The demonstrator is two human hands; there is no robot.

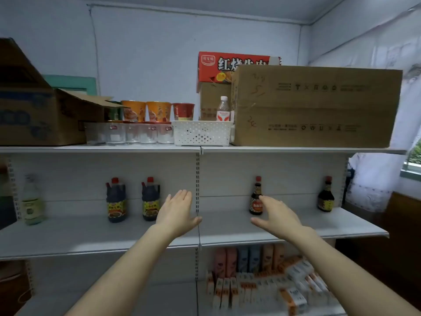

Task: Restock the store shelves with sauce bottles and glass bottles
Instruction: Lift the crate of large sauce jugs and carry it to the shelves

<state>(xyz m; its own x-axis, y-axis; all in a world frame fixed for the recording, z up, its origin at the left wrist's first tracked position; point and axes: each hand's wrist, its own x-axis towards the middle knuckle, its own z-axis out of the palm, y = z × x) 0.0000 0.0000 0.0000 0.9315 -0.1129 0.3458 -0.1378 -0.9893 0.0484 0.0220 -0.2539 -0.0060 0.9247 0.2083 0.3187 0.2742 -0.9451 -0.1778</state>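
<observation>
The person's left hand and right hand reach out over the white metal middle shelf. Both have straight fingers, spread thumbs and palms turned down, and hold nothing. The left hand hovers just left of the slotted upright post where the 2 shelf boards meet.

The right hand's fingertips overlap the lower part of a slim dark glass bottle with a red cap, which stands upright on the right board. Whether they touch it cannot be told. A squat dark glass bottle with a red cap stands upright well apart from it, near the shelf's right end.

On the left board a dark handled sauce bottle with a red cap and yellow label stands upright just beside a matching handled sauce bottle, near the left hand. Farther left stands a pale, blurred bottle.

The top shelf carries:
- an open brown cardboard box
- a row of clear glass tumblers
- orange noodle cups behind the tumblers
- a white perforated plastic basket
- a clear plastic water bottle behind the basket
- a large closed brown cardboard box
- a red printed carton stacked at the back

On the lower shelf lie many small white-and-orange cartons.
</observation>
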